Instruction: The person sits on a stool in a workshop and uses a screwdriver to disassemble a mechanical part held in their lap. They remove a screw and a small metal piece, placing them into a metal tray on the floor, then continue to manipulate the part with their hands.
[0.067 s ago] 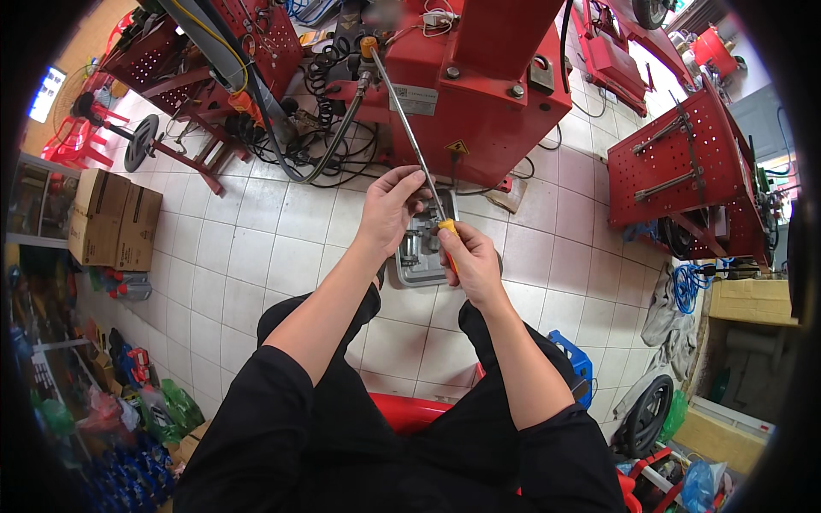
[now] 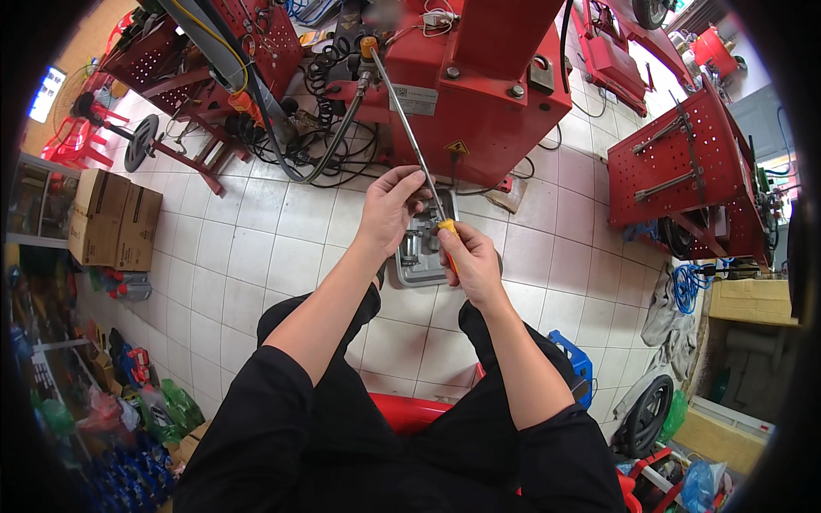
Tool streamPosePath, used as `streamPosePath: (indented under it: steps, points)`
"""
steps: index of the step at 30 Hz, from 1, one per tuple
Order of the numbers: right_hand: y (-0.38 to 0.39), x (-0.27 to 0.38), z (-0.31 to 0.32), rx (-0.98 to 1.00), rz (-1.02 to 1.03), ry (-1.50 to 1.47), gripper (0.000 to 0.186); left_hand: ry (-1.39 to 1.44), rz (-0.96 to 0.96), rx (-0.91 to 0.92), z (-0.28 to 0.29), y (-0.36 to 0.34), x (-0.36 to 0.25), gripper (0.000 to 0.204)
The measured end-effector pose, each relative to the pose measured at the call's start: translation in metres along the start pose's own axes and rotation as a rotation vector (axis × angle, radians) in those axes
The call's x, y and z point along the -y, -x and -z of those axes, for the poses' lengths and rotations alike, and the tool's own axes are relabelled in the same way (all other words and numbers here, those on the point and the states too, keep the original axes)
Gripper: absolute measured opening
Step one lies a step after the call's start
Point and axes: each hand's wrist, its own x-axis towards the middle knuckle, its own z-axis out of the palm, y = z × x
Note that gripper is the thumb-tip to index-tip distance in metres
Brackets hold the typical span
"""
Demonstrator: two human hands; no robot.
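Observation:
My right hand (image 2: pixel 473 261) is wrapped round the orange and yellow handle of a long screwdriver (image 2: pixel 404 111). Its thin metal shaft slants up and away to the left, and the tip overlaps an orange-topped fitting (image 2: pixel 369 47) in view; whether they touch I cannot tell. Fingers curled, my left hand (image 2: pixel 393 209) has its thumb and fingertips at the shaft, a little above the handle. Below both hands a grey tray (image 2: pixel 419 279) lies on the floor with metal parts (image 2: pixel 412 246) in it, partly hidden by the hands.
A big red machine (image 2: pixel 479 128) stands ahead, with black hoses and cables (image 2: pixel 325 150) on its left. Red perforated panels (image 2: pixel 654 162) stand at the right. Cardboard boxes (image 2: pixel 115 220) are at the left. A blue case (image 2: pixel 571 363) sits beside my right knee.

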Motion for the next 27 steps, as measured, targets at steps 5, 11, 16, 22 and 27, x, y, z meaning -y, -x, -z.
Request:
streamPosePath:
  steps: [5, 11, 16, 22, 27]
  points:
    - [-0.0001, 0.0006, -0.0003, 0.002, 0.018, 0.012, 0.022, 0.008, 0.000, 0.006, -0.0013, 0.0002, -0.0007, 0.014]
    - [0.0006, 0.0025, -0.0014, -0.002, 0.006, 0.019, 0.022, 0.030, 0.018, 0.022, -0.0025, 0.0002, -0.0022, 0.017]
    - [0.0005, 0.0020, -0.0015, 0.000, -0.007, 0.019, 0.023, 0.008, 0.033, 0.010, -0.0033, 0.0006, -0.0033, 0.016]
    - [0.0002, 0.0034, -0.0029, -0.011, -0.020, 0.053, 0.023, 0.007, 0.022, 0.017, -0.0010, -0.0012, -0.0003, 0.017]
    - [0.0002, 0.0034, -0.0028, -0.008, -0.024, 0.059, 0.023, 0.033, 0.009, 0.026, -0.0034, 0.0006, -0.0010, 0.017]
